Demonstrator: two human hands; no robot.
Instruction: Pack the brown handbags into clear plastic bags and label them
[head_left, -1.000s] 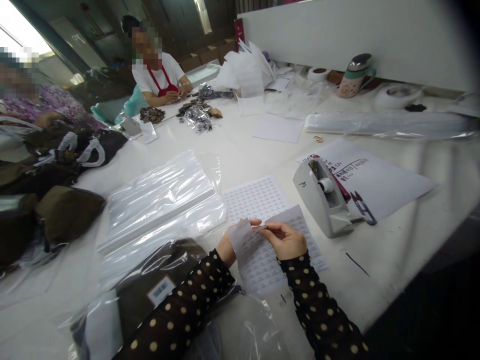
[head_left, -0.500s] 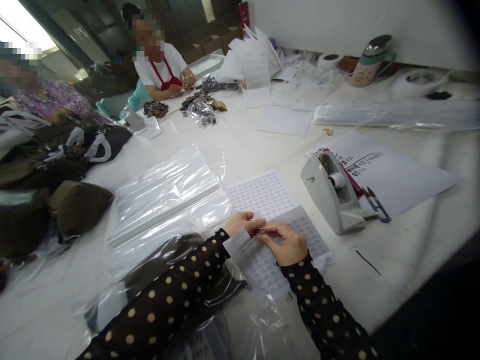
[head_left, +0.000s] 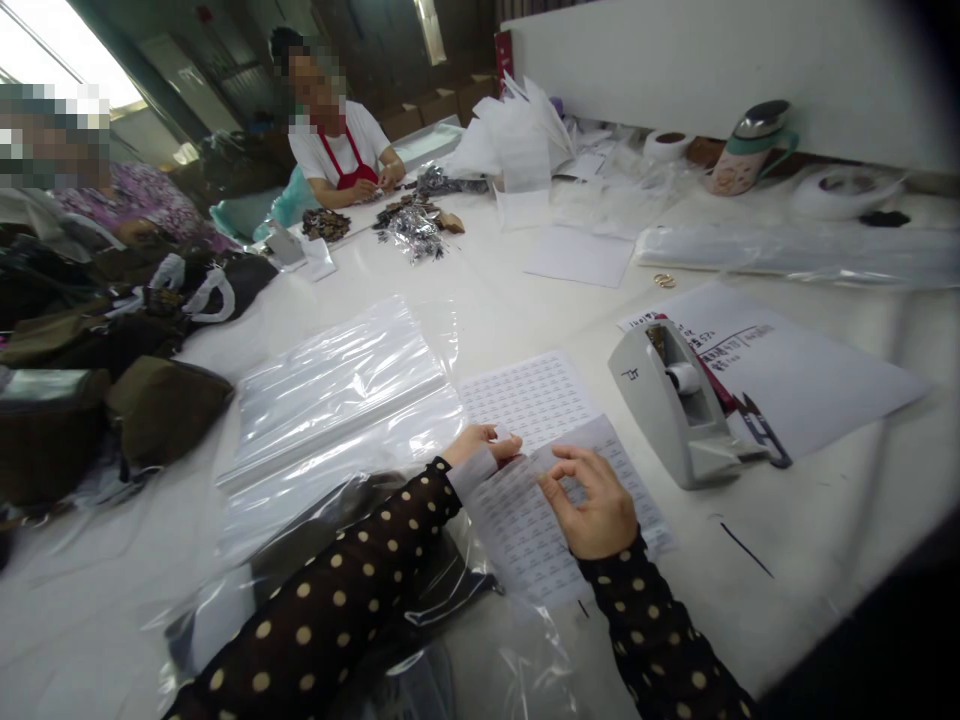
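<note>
My left hand (head_left: 484,448) grips the curled edge of a printed label sheet (head_left: 525,540), thumb and fingers pressed together. Just right of it, my right hand (head_left: 596,500) is over the same sheet, its thumb and index finger pinched; whatever is between the tips is too small to make out. Another printed sheet (head_left: 529,390) lies flat beyond my hands. Under my left forearm is a dark item in a clear plastic bag (head_left: 435,600). A stack of clear plastic bags (head_left: 337,400) lies to the left.
A grey tape dispenser (head_left: 667,410) and small black snips (head_left: 761,430) stand to the right by a handwritten paper (head_left: 817,360). Brown bags (head_left: 169,410) are piled at the left. Two people sit across the table. A flask (head_left: 750,155) is at the back right.
My right hand has moved right and down, away from my left hand, and its other fingers have spread. The whole view has shifted slightly.
</note>
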